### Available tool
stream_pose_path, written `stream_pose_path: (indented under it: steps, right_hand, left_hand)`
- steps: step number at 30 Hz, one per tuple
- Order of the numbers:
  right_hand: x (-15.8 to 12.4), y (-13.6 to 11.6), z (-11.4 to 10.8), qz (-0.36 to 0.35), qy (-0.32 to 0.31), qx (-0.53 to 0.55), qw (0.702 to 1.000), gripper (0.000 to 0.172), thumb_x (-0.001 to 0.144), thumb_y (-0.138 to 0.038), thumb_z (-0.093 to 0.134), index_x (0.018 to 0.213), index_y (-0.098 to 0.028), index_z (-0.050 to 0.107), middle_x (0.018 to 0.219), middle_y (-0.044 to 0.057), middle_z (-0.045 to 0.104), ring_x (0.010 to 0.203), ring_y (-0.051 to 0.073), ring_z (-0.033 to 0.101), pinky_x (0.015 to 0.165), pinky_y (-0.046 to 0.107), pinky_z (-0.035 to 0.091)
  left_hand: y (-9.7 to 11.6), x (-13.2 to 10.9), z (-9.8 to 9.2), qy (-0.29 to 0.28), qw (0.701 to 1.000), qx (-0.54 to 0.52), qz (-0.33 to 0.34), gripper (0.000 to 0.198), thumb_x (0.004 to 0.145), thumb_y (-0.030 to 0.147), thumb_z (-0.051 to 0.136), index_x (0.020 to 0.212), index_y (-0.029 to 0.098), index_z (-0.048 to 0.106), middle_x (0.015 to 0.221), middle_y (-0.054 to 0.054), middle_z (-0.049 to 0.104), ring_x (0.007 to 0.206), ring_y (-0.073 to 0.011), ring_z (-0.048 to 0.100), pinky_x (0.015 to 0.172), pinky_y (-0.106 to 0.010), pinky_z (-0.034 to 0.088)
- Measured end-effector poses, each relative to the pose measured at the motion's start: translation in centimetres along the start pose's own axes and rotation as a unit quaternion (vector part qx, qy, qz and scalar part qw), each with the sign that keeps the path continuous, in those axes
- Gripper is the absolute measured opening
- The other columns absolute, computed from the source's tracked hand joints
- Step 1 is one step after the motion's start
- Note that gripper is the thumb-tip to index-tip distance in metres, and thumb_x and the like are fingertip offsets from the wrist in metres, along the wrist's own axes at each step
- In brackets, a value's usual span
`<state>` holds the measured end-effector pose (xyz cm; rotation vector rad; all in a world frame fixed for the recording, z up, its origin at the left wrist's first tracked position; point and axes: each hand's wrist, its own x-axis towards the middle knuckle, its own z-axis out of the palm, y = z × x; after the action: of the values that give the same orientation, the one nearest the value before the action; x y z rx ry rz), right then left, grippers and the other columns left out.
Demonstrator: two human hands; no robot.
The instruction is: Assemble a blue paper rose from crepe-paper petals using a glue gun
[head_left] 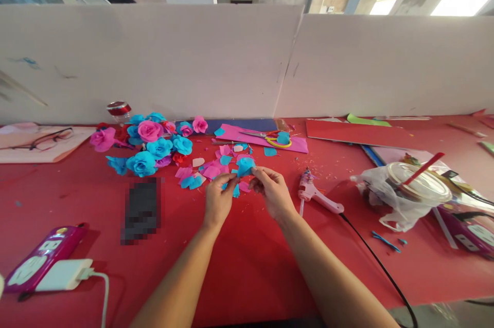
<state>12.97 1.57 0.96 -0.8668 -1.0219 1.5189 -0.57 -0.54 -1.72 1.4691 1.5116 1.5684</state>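
Note:
Between my two hands is a blue paper petal (245,166), held just above the red table (254,251). My left hand (221,198) pinches its lower left side, and the fingers of my right hand (272,189) close on its right edge. Beneath and behind them lie scattered pink paper petals (213,169) and more blue ones. To the left stands a bunch of pink, blue and red paper flowers (159,148). Yellow-handled scissors (278,142) rest on a strip of pink paper (299,144) behind my hands. Right of my right hand is a pink glue gun (320,198).
At right sits a lidded bowl (419,182) in a plastic bag, near a purple power strip (473,233). Left are a pixelated dark object (142,210), another purple power strip (46,253) with a white charger (64,275), and glasses (50,139) on paper. A white partition (154,60) borders the back.

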Motion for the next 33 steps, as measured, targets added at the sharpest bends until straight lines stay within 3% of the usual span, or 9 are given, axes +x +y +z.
stream_pose_path:
  steps: [7, 12, 17, 19, 23, 28, 29, 31, 33]
  right_hand:
    - [0.2, 0.1, -0.3, -0.022, 0.03, -0.041, 0.998, 0.023, 0.073, -0.037, 0.064, 0.07, -0.015, 0.066, 0.048, -0.002, 0.058, 0.043, 0.007, 0.045, 0.046, 0.021, 0.032]
    - [0.3, -0.1, -0.4, 0.014, 0.018, -0.074, 0.997, 0.023, 0.07, -0.037, 0.063, 0.066, -0.015, 0.062, 0.058, 0.0, 0.062, 0.044, 0.008, 0.05, 0.044, 0.021, 0.03]
    - [0.3, -0.2, -0.7, 0.059, -0.068, -0.206, 0.974, 0.023, 0.073, -0.034, 0.055, 0.062, -0.015, 0.061, 0.046, -0.003, 0.054, 0.041, 0.007, 0.044, 0.045, 0.021, 0.03]
    - [0.3, -0.1, -0.8, 0.054, -0.106, -0.269, 0.956, 0.021, 0.073, -0.03, 0.052, 0.061, -0.015, 0.06, 0.047, -0.004, 0.053, 0.044, 0.007, 0.045, 0.047, 0.021, 0.032]
    - [0.3, -0.2, -0.7, 0.002, -0.114, -0.434, 0.894, 0.02, 0.076, -0.026, 0.049, 0.065, -0.017, 0.063, 0.05, -0.004, 0.051, 0.049, 0.01, 0.048, 0.048, 0.021, 0.034]
    - [-0.9, -2.8, -2.7, -0.054, -0.018, -0.588, 0.807, 0.024, 0.082, -0.029, 0.047, 0.078, -0.02, 0.069, 0.07, 0.005, 0.066, 0.064, 0.019, 0.058, 0.057, 0.029, 0.039]
    - [-1.4, -3.6, -3.7, -0.058, 0.029, -0.642, 0.764, 0.024, 0.083, -0.029, 0.046, 0.085, -0.022, 0.069, 0.077, 0.006, 0.069, 0.07, 0.021, 0.06, 0.061, 0.03, 0.041]
    - [-2.5, -4.9, -6.2, -0.05, 0.061, -0.682, 0.727, 0.027, 0.078, -0.021, 0.05, 0.099, -0.021, 0.068, 0.095, 0.01, 0.07, 0.088, 0.028, 0.061, 0.071, 0.035, 0.042]
    - [-3.6, -5.6, -8.8, -0.033, 0.076, -0.779, 0.621, 0.032, 0.076, -0.021, 0.053, 0.104, -0.018, 0.067, 0.109, 0.013, 0.066, 0.104, 0.033, 0.055, 0.081, 0.041, 0.041]
  left_hand:
    - [-0.2, 0.1, 0.1, 0.02, 0.996, -0.083, -0.037, 0.016, 0.077, 0.034, 0.063, 0.075, 0.019, 0.069, 0.076, -0.002, 0.067, 0.074, -0.0146, 0.058, 0.071, -0.024, 0.043]
    - [0.0, 0.6, 0.0, 0.055, 0.947, -0.281, -0.145, 0.016, 0.072, 0.034, 0.068, 0.075, 0.019, 0.062, 0.069, 0.003, 0.056, 0.057, -0.0068, 0.046, 0.056, -0.019, 0.037]
    - [1.2, 1.0, -1.2, -0.054, 0.933, -0.265, -0.236, 0.031, 0.069, 0.045, 0.069, 0.078, 0.015, 0.069, 0.065, 0.003, 0.056, 0.041, -0.002, 0.027, 0.043, -0.022, 0.024]
    - [1.6, 1.0, -1.5, -0.099, 0.938, -0.21, -0.257, 0.032, 0.063, 0.043, 0.074, 0.076, 0.014, 0.071, 0.057, 0.003, 0.055, 0.042, -0.0032, 0.031, 0.044, -0.022, 0.024]
    - [1.5, 1.0, -1.7, -0.153, 0.944, -0.145, -0.254, 0.026, 0.055, 0.036, 0.079, 0.069, 0.015, 0.071, 0.063, -0.001, 0.065, 0.056, -0.0099, 0.051, 0.051, -0.023, 0.032]
    - [0.7, 1.0, -1.5, -0.117, 0.948, -0.105, -0.277, 0.02, 0.055, 0.032, 0.077, 0.065, 0.017, 0.068, 0.057, 0.0, 0.063, 0.056, -0.0115, 0.054, 0.053, -0.024, 0.035]
    - [0.7, 1.0, -1.5, -0.115, 0.948, -0.104, -0.277, 0.02, 0.056, 0.032, 0.077, 0.065, 0.017, 0.068, 0.058, 0.0, 0.063, 0.055, -0.0115, 0.054, 0.053, -0.024, 0.034]
    - [0.5, 1.0, -1.4, -0.121, 0.95, -0.104, -0.268, 0.019, 0.056, 0.032, 0.076, 0.066, 0.018, 0.067, 0.061, 0.0, 0.065, 0.056, -0.0112, 0.053, 0.053, -0.024, 0.034]
    - [0.4, 0.9, -1.3, -0.127, 0.951, -0.091, -0.266, 0.02, 0.056, 0.033, 0.076, 0.067, 0.018, 0.068, 0.064, 0.0, 0.065, 0.056, -0.0102, 0.051, 0.053, -0.024, 0.032]
